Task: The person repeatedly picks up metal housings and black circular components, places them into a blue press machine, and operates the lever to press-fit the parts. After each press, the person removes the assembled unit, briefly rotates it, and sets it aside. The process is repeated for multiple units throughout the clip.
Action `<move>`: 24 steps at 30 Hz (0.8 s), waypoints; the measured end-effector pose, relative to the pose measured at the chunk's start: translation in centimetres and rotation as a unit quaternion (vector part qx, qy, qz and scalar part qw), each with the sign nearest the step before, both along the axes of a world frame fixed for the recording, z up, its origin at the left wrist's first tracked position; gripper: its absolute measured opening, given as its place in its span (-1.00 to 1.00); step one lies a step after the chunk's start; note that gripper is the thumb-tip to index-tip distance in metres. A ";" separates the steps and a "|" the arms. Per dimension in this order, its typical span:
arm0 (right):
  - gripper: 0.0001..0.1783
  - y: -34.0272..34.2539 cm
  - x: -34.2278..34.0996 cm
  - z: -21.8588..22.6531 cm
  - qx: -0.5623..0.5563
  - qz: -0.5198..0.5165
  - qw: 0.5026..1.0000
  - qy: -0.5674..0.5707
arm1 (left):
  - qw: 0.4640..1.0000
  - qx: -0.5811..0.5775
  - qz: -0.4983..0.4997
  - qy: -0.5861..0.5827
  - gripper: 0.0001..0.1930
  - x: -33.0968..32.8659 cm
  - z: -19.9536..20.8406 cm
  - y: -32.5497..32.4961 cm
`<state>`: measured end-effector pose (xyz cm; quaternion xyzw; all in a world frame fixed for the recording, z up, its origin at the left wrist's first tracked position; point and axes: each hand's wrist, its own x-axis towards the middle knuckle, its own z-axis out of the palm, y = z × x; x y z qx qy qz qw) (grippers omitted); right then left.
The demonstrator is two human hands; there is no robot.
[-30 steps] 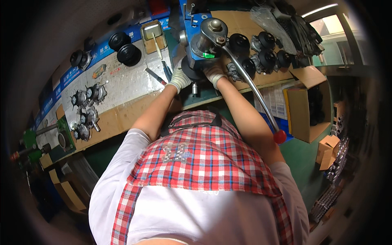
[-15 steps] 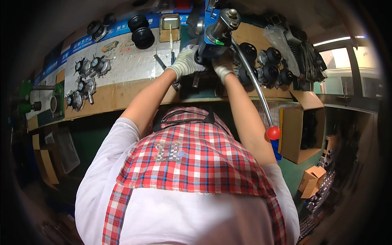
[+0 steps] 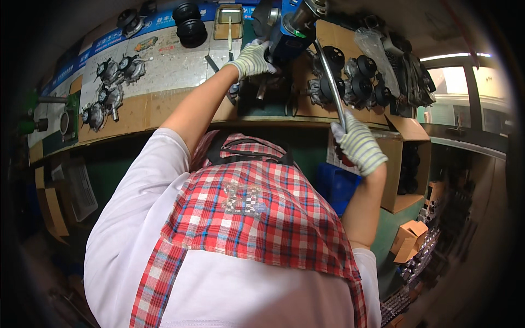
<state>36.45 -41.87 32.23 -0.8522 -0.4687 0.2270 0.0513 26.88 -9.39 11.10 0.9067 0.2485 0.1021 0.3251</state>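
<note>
My right hand (image 3: 361,143), in a striped glove, is wrapped round the lower end of the long steel lever (image 3: 332,82) of a blue press (image 3: 290,42); the lever's red knob is mostly covered by the hand. My left hand (image 3: 254,60), gloved too, reaches in at the press's left side. Its fingers are bent against a dark part under the press head, and their tips are hidden. Just below that hand, a metal stub (image 3: 261,89) sticks out toward me.
On the bench's left lie several metal pumps (image 3: 109,97), with black pulleys (image 3: 190,34) and a tray with a brush (image 3: 228,23) behind. More pumps with black pulleys (image 3: 361,86) crowd the right. A green press (image 3: 65,117) stands far left, an open cardboard box (image 3: 395,180) below right.
My right hand has left the area under the press head and taken hold of the lever's end. The lever has swung slightly up and left. My left hand stays beside the press.
</note>
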 end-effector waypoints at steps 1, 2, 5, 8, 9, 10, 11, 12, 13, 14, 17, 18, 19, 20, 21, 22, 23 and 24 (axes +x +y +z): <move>-0.52 0.1 -0.2 -1.6 -0.031 -0.001 0.999 -0.027 | 1.000 -0.001 -0.002 -0.001 0.03 -0.1 -0.1 0.0; -0.54 0.3 -0.5 -3.2 -0.035 -0.047 0.998 0.009 | 1.000 -0.002 -0.003 -0.002 0.03 -0.4 0.1 0.0; -0.51 0.7 -1.2 -8.3 -0.033 -0.129 0.991 0.034 | 1.000 -0.007 0.006 -0.002 0.04 -0.5 0.1 0.1; -0.49 1.3 -1.2 -13.7 -0.002 -0.175 0.984 -0.029 | 1.000 -0.013 0.005 0.002 0.05 0.1 0.1 -0.3; -0.48 1.6 -1.0 -14.4 0.016 -0.190 0.982 -0.017 | 1.000 -0.014 0.007 0.003 0.06 0.1 0.0 -0.2; -0.48 1.5 -0.8 -14.9 0.016 -0.196 0.980 -0.020 | 1.000 -0.010 0.003 -0.001 0.06 0.3 0.0 -0.1; -0.48 1.6 -0.9 -15.0 0.016 -0.199 0.980 -0.021 | 1.000 -0.006 0.003 -0.003 0.06 0.1 -0.3 0.2; -0.48 1.6 -0.9 -15.1 0.016 -0.202 0.979 -0.022 | 1.000 -0.002 0.001 -0.004 0.06 0.0 -0.6 0.3; -0.47 1.4 -0.9 -15.0 0.022 -0.186 0.982 -0.023 | 1.000 -0.010 0.000 -0.005 0.06 0.0 -0.9 0.5; -0.45 1.2 -0.7 -14.6 0.029 -0.170 0.985 -0.025 | 1.000 -0.017 -0.001 -0.007 0.06 0.1 -0.9 0.5; -0.42 1.6 -1.6 -13.2 0.036 -0.166 0.985 -0.009 | 1.000 -0.019 -0.007 0.002 0.05 -0.4 -1.1 0.5; -0.42 1.8 -1.3 -14.6 0.034 -0.178 0.983 -0.028 | 1.000 -0.016 -0.014 0.004 0.04 -0.1 -0.7 0.4; -0.42 1.7 -1.1 -15.7 0.031 -0.190 0.980 -0.047 | 1.000 -0.025 -0.016 -0.001 0.03 0.1 -0.5 0.1; -0.43 2.2 -1.5 -15.6 0.035 -0.201 0.977 -0.068 | 0.999 -0.032 -0.012 -0.006 0.02 -0.2 0.2 -0.2; -0.43 2.3 -1.5 -15.5 0.042 -0.204 0.976 -0.063 | 0.999 -0.039 -0.007 -0.010 0.01 -0.5 0.7 -0.3; -0.44 2.3 -1.5 -15.5 0.048 -0.208 0.975 -0.059 | 0.998 -0.059 -0.001 -0.017 -0.01 -0.5 0.4 -0.3; -0.44 2.3 -1.6 -15.5 0.054 -0.211 0.974 -0.054 | 0.998 -0.055 0.000 -0.017 -0.01 -0.5 0.0 -0.2; -0.44 2.5 -1.6 -15.5 0.054 -0.211 0.975 -0.051 | 0.999 -0.052 0.002 -0.017 -0.01 -0.5 -0.4 -0.1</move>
